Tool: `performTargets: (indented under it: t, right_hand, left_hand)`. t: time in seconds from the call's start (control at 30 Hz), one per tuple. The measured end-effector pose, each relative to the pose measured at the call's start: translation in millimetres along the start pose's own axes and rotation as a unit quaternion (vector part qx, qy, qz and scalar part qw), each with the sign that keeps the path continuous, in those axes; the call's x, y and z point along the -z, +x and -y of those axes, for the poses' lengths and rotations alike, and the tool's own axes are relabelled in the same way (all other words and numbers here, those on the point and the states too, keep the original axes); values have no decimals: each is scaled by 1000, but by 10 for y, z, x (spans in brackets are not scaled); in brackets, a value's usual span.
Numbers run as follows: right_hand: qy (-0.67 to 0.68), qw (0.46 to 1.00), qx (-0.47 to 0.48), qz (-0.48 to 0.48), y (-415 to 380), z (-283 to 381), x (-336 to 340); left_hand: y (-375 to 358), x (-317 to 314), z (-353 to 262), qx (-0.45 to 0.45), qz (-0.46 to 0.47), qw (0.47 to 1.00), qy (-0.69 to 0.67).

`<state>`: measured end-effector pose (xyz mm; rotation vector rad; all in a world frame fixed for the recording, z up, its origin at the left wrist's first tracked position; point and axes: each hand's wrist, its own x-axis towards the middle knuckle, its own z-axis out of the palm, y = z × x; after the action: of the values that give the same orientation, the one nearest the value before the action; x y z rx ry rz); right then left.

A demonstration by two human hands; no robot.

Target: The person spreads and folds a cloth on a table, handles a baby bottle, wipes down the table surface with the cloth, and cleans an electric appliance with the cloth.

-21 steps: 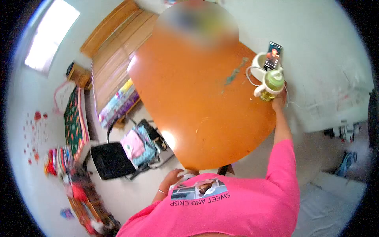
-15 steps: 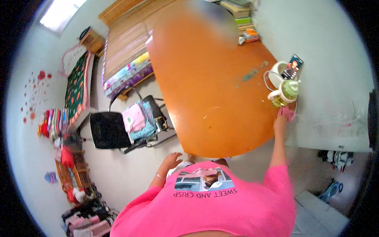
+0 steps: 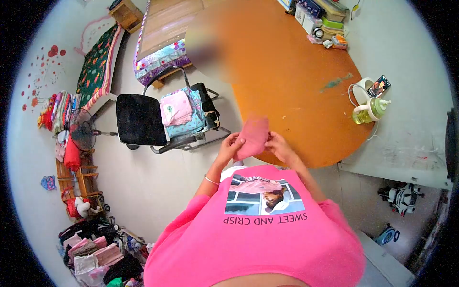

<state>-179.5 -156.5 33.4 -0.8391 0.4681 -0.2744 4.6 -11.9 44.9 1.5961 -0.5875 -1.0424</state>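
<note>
A small pink cloth (image 3: 253, 137) is held up between my two hands in front of my body, over the front left edge of the orange table (image 3: 296, 100). My left hand (image 3: 230, 148) grips its left side, thumb lying on top. The fingers of my right hand (image 3: 281, 148) are closed on the right edge of the same cloth. Its upper end is slightly blurred. On the chair (image 3: 138, 119) to the left lie a folded pink garment (image 3: 176, 108) and a blue patterned one (image 3: 184, 128).
At the table's right side stand a green-lidded bottle (image 3: 370, 111) and a phone (image 3: 379, 86) propped on a white holder. Boxes (image 3: 330, 19) line the back right by the wall. A fan (image 3: 83, 134) and a pile of clothes (image 3: 95, 253) are on the left.
My right hand has come from beside the bottle to the table's front left, bringing the pink cloth. My left hand has risen and taken hold of it too. The view has shifted.
</note>
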Motion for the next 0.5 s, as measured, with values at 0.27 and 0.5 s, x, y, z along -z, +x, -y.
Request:
performTargets:
  t: [0.27, 0.5]
  right_hand:
    - [147, 983, -7, -110, 322, -150, -505]
    - [-99, 921, 178, -333, 312, -154, -730]
  left_hand:
    - [54, 470, -281, -31, 45, 995, -82]
    - [149, 523, -402, 1, 117, 985, -125]
